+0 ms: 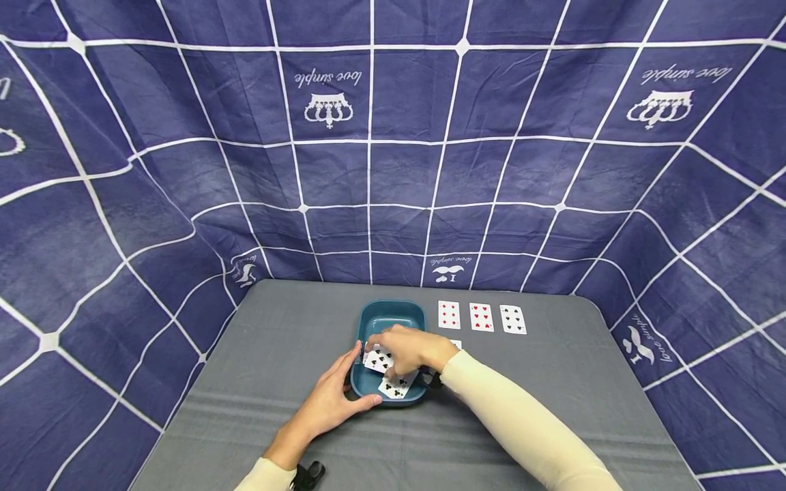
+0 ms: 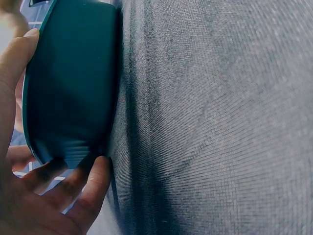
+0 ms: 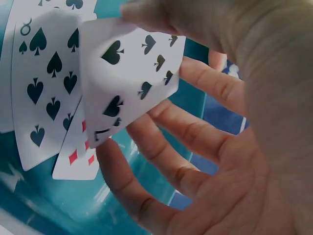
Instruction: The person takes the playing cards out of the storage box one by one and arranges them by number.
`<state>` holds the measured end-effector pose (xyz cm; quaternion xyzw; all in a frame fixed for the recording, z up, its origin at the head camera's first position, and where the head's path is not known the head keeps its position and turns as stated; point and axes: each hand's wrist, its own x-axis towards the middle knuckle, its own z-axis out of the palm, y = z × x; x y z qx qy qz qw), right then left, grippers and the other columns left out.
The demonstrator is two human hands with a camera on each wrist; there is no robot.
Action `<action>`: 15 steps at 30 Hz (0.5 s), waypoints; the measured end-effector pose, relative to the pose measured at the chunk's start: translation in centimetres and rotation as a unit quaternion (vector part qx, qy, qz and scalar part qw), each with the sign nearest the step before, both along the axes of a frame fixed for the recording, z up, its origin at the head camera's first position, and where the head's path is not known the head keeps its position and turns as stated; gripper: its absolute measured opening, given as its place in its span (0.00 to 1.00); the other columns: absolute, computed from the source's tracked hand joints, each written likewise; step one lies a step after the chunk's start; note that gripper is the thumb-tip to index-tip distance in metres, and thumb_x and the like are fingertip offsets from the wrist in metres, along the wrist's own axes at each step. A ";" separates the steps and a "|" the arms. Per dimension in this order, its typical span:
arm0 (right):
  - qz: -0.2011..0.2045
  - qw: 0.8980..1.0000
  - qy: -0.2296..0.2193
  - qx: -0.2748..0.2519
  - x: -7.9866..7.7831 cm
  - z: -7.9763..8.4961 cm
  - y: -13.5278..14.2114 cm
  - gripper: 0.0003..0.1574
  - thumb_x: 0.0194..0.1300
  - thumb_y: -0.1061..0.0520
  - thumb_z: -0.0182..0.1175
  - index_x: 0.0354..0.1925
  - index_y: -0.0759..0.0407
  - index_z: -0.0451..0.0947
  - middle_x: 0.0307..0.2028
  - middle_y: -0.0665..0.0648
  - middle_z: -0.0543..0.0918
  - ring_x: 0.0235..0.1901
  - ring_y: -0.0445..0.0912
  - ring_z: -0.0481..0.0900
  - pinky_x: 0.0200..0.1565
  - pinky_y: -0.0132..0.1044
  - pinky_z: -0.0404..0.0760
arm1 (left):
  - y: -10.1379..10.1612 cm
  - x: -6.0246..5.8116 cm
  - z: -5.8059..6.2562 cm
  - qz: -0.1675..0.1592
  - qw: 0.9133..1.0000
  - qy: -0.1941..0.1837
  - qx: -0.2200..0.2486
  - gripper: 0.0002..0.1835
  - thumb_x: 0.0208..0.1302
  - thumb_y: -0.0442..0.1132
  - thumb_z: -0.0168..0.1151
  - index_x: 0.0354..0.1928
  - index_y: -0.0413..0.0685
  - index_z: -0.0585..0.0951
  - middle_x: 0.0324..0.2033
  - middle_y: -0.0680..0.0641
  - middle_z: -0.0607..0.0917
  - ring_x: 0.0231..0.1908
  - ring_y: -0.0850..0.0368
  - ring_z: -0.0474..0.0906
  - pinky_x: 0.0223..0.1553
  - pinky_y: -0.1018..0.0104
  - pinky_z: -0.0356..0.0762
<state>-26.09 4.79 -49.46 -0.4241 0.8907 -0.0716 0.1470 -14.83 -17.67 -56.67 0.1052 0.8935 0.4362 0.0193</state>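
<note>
My right hand (image 1: 410, 348) holds a seven of spades (image 3: 132, 73) over a teal tray (image 1: 391, 311), thumb on one edge and fingers along the opposite edge. Under it in the tray lie an eight of spades (image 3: 49, 93), a card with red diamonds (image 3: 73, 164) and other cards partly covered. My left hand (image 1: 330, 397) is spread round the tray's near left corner. In the left wrist view its thumb touches the rim and its straight fingers (image 2: 95, 188) rest against the outer wall.
Right of the tray, a row of face-up cards lies on the grey cloth: a red diamonds card (image 1: 449, 315), a red hearts card (image 1: 482, 318) and a black-suited card (image 1: 513, 319). Another card (image 1: 456, 344) shows partly behind my right wrist. Blue checked curtains (image 1: 399, 174) enclose the table.
</note>
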 end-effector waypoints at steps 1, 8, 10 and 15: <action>0.001 1.000 0.005 -0.007 0.0 0.1 0.1 0.43 0.67 0.49 0.87 0.76 0.38 0.84 0.64 0.50 0.92 0.65 0.46 0.87 0.69 0.44 0.88 | 0.0 0.0 0.0 0.000 1.000 0.000 0.000 0.65 0.65 0.58 0.90 0.95 0.52 0.60 0.90 0.40 0.70 0.81 0.40 0.79 0.61 0.59 0.94; 0.000 0.997 0.011 -0.072 0.0 1.0 1.4 0.39 0.70 0.52 0.83 0.75 0.43 0.84 0.68 0.49 0.91 0.67 0.46 0.89 0.72 0.46 0.87 | 0.1 0.0 0.1 0.001 1.000 -0.002 0.000 0.66 0.65 0.59 0.90 0.96 0.54 0.58 0.90 0.40 0.70 0.80 0.40 0.79 0.62 0.60 0.94; -0.003 0.996 0.008 -0.087 0.0 1.2 1.7 0.40 0.71 0.53 0.82 0.77 0.43 0.83 0.71 0.50 0.90 0.69 0.47 0.88 0.73 0.47 0.87 | 0.1 0.0 0.1 0.001 1.000 -0.002 0.002 0.66 0.66 0.58 0.90 0.96 0.55 0.59 0.90 0.40 0.69 0.81 0.40 0.79 0.62 0.60 0.94; -0.009 0.993 0.012 -0.116 0.2 1.9 2.5 0.41 0.70 0.53 0.81 0.78 0.44 0.82 0.71 0.51 0.90 0.68 0.48 0.87 0.71 0.49 0.88 | 0.2 0.0 0.0 0.003 1.000 -0.002 0.003 0.65 0.65 0.57 0.90 0.96 0.54 0.59 0.89 0.40 0.70 0.80 0.40 0.80 0.62 0.60 0.93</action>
